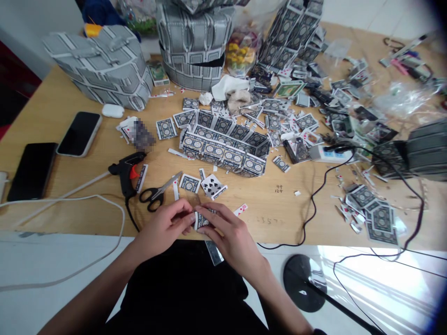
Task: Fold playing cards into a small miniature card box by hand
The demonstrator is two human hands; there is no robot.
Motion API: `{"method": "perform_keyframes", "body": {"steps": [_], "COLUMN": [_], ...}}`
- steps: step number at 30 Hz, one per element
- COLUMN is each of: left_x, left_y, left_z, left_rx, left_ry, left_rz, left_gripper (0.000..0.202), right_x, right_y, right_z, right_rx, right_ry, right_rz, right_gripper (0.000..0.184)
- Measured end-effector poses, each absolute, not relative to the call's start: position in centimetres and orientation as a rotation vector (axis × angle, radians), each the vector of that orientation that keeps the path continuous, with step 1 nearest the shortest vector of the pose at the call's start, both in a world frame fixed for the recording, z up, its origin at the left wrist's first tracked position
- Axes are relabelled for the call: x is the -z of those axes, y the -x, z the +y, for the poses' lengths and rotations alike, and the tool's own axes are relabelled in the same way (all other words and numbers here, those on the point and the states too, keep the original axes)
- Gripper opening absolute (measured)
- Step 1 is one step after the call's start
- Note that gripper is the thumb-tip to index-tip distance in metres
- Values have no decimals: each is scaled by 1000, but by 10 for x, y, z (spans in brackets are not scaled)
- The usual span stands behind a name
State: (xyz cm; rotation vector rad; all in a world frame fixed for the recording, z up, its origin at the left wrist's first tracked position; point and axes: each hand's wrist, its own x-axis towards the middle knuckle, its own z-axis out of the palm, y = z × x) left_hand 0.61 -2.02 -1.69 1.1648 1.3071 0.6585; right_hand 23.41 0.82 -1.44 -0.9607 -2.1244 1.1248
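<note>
Between my hands, at the table's front edge, is a playing card with a dark patterned back and a pale strip along its left side. My left hand pinches that left side. My right hand lies over the card's right part, fingers pressed on it and hiding much of it. Just beyond lie a spade card, a patterned card and black-handled scissors. A cut red-and-white card strip is right of my right hand. Farther back stands a long open box made of cards.
A black glue gun with an orange trigger rests at left, near two phones. Grey woven bags stand behind. Card scraps crowd the right. A black cable runs from a power strip.
</note>
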Motion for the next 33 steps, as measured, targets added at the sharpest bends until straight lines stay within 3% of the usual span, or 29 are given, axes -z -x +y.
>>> {"method": "perform_keyframes", "body": {"steps": [4,12,33], "left_x": [23,22,14], "left_y": [-11,-6,-7], "left_z": [-27,-27,-28], "left_rx": [-600,-602,-608], "left_ry": [-1135,-1084,-1247], "left_rz": [1256,1185,1275], "left_gripper": [38,31,31], "right_x": [14,13,13], "right_y": [-233,-233,-231], "right_z": [8,8,7], "right_rx": [-1110,-1118,-1254], "right_ry": [976,996,999], "right_rz": [-2124,-2127,-2014], "right_gripper": [46,43,57]}}
